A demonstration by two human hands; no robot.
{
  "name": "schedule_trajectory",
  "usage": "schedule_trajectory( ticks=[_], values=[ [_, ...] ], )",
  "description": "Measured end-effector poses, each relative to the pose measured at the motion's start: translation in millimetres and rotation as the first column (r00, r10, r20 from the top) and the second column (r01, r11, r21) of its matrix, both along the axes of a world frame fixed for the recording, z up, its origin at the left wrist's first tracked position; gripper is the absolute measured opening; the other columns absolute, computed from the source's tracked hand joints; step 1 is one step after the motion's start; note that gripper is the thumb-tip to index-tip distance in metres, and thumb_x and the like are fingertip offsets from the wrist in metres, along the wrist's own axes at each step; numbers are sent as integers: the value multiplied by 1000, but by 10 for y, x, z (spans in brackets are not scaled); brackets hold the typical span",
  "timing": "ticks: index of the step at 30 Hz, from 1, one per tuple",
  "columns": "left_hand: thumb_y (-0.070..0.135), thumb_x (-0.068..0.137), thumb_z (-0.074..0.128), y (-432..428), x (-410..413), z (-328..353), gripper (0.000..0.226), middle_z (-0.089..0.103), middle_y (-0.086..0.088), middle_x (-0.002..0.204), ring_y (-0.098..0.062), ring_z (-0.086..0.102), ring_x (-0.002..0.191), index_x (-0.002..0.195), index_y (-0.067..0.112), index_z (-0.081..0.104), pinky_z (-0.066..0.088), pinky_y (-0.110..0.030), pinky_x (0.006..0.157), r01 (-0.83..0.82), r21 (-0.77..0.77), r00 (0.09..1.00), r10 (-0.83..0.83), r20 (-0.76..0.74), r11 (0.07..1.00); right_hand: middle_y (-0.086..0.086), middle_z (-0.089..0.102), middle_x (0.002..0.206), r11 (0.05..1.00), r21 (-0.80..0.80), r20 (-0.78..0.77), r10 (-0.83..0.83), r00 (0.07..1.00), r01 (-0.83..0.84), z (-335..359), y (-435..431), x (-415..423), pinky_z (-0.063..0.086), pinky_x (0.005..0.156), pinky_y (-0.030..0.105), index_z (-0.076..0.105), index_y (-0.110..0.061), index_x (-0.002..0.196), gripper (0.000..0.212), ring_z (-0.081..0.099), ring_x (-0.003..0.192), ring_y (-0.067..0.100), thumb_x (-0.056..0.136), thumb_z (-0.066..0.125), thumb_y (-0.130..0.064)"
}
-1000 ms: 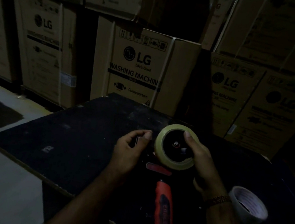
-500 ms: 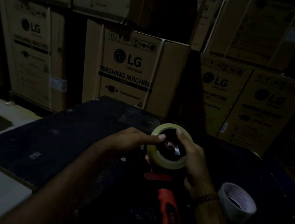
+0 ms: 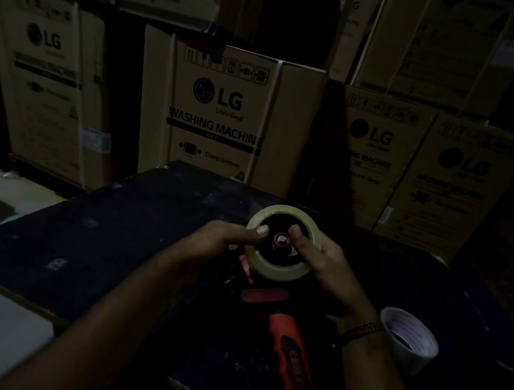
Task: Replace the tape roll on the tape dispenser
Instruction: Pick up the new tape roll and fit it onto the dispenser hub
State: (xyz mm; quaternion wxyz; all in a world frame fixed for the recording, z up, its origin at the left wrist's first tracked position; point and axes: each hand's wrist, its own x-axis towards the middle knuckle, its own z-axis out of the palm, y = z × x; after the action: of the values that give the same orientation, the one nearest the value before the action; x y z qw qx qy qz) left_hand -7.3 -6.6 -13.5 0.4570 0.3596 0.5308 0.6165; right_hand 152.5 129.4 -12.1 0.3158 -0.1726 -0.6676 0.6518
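Now tape roll (image 3: 275, 268) is gripped by left hand (image 3: 222, 243) and right hand (image 3: 329, 261), thumbs pressed on top, likely so it is pushed onto tape dispenser (image 3: 292, 358) hub.

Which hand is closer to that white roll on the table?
Right. The right hand holds the yellowish tape roll, its wrist right beside the white roll; the left hand is on the tape roll's far side.

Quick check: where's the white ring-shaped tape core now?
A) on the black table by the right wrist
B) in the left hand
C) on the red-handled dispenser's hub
A: the white ring-shaped tape core lies on the black table beside the right wrist; the hub carries a yellowish tape roll.
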Motion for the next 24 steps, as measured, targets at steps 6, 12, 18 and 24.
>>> schedule_trajectory(
  ticks=[6,12,18,24],
  values=[
    [41,87,77,1,-3,5,58,78,-27,124,-57,63,129,124,-4,76,50,-60,109,-64,7,997,64,-34,998,15,78,125,1000,-24,-12,-14,1000,14,-34,18,-11,58,103,46,72,-9,130,50,74,118,34,88,72,-38],
    [57,64,95,73,-11,-38,68,80,-26,118,-68,57,128,110,6,84,42,-71,110,-65,19,997,66,-45,998,15,78,123,998,-62,-7,-18,1000,18,-41,47,-2,62,93,40,71,-9,130,49,75,115,34,90,71,-37],
    [20,95,76,107,17,-52,24,83,-19,111,-29,83,99,111,3,80,68,-32,80,-105,19,994,105,-7,994,18,76,127,993,-118,-27,3,1000,-6,-81,80,-6,57,99,44,69,-7,132,52,73,120,36,89,72,-36],
    [18,92,78,129,7,-62,34,84,-18,111,-29,83,100,120,-2,78,67,-32,81,-121,16,992,120,33,993,17,76,127,997,-80,-26,-1,1000,-1,-103,102,-8,57,102,46,68,-6,134,58,73,121,35,88,71,-41]
  ],
)
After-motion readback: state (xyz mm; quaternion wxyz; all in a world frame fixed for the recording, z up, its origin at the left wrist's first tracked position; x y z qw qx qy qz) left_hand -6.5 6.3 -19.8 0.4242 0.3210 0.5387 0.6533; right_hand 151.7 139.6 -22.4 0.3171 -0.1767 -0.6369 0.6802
